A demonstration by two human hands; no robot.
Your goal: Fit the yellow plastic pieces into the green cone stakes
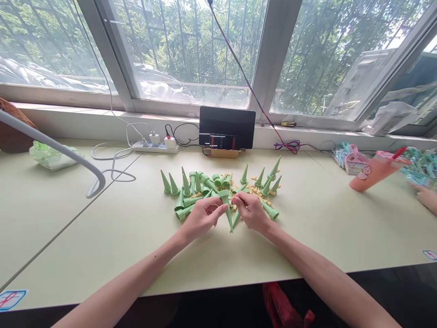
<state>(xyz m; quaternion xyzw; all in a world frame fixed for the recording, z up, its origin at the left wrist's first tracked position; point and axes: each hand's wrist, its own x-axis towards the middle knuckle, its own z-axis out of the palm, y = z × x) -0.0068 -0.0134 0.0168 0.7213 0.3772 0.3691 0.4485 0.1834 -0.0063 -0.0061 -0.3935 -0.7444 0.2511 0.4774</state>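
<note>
A green plastic watering spike (224, 196) hangs point down in front of the pile, wide collar at the top. My left hand (205, 217) grips it from the left, thumb and fingers closed around its upper part. At the spike's right side, my right hand (251, 210) pinches a small yellow valve (231, 198), mostly covered by the fingertips. Behind both hands lie more green spikes (186, 183), some standing on their collars and others on their sides. Loose yellow valves (254, 189) are scattered among them, mainly right of the middle.
A black tablet (227, 123) leans at the window sill, with a phone (223, 141) showing a timer before it. A power strip (157, 146) with cables sits left of it. Rightward are a pink drink cup (377, 171), bundled coloured items (351, 157) and another person's hand (428, 198).
</note>
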